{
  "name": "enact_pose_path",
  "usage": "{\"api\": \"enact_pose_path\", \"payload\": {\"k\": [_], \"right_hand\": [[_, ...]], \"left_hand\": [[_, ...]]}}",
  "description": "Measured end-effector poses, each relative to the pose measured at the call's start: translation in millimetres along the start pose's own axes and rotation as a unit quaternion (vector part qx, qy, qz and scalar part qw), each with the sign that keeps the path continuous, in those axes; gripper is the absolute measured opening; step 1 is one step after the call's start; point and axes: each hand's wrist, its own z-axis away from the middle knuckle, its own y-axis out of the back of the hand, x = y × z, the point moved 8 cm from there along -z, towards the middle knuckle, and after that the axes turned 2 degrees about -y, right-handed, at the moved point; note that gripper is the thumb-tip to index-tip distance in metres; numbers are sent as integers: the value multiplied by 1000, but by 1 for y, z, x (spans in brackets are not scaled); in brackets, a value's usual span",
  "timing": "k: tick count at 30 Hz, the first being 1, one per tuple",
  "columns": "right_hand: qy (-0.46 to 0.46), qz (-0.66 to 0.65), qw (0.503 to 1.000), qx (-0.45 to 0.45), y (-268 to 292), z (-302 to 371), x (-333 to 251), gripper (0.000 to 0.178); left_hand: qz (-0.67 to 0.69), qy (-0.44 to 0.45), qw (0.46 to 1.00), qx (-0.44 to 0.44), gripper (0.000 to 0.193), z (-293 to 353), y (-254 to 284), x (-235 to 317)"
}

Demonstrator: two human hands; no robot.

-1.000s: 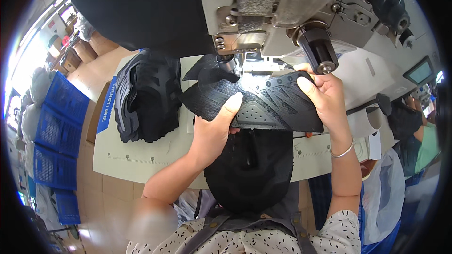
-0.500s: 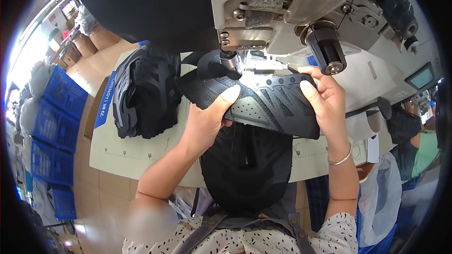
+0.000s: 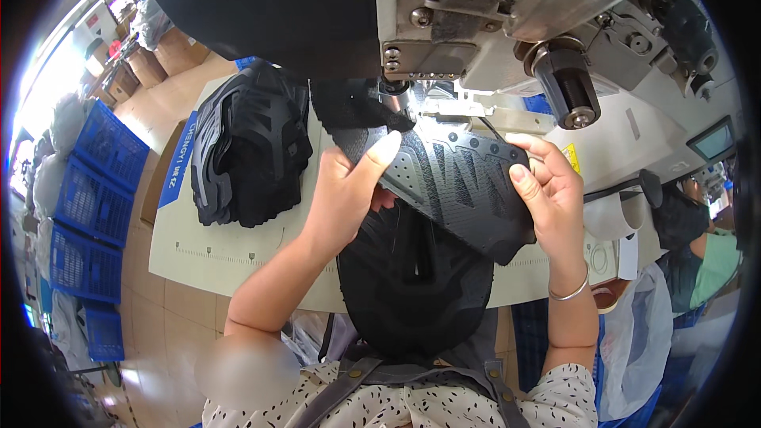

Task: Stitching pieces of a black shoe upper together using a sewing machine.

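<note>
A black shoe upper (image 3: 452, 182) with a perforated grey patch and a row of eyelets is stretched between my two hands, under the lit head of a sewing machine (image 3: 428, 59). My left hand (image 3: 357, 182) pinches its left part, thumb on top and fingers mostly hidden beneath. At the eyelet end, my right hand (image 3: 551, 190) grips the edge between thumb and fingers. The upper's far left part lies against the machine's presser area, where the needle itself cannot be made out. Below it, another black upper (image 3: 412, 301) hangs over the table edge toward my lap.
A stack of black and grey shoe uppers (image 3: 250, 147) lies on the pale table (image 3: 198, 257) to the left. Blue crates (image 3: 91, 206) stand on the floor farther left. A clear plastic bag (image 3: 634, 341) hangs at the lower right, and another person's green garment (image 3: 713, 269) shows beyond.
The shoe upper has turned clockwise: its right end has dropped nearer me and its left end has swung up toward the machine. Both hands keep their hold.
</note>
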Motion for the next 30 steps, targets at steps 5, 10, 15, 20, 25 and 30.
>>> {"api": "enact_pose_path", "payload": {"k": [5,10,15,20,25,30], "right_hand": [[-45,40,998,-12,-2,15,5,28],[-84,-7,995,-53,-23,37,9,36],[30,119,988,-89,-21,59,-10,36],[95,166,976,107,12,47,3,40],[-61,-42,997,35,9,50,38,39],[-54,-126,988,73,-3,65,14,30]], "left_hand": [[-16,0,996,-82,27,20,-22,-3],[13,-7,995,-101,22,54,-43,-11],[71,61,993,-66,21,75,-23,-17],[97,57,993,-28,23,72,6,-12],[146,74,986,-40,22,75,12,-14],[-17,-31,999,33,23,74,21,3]]}}
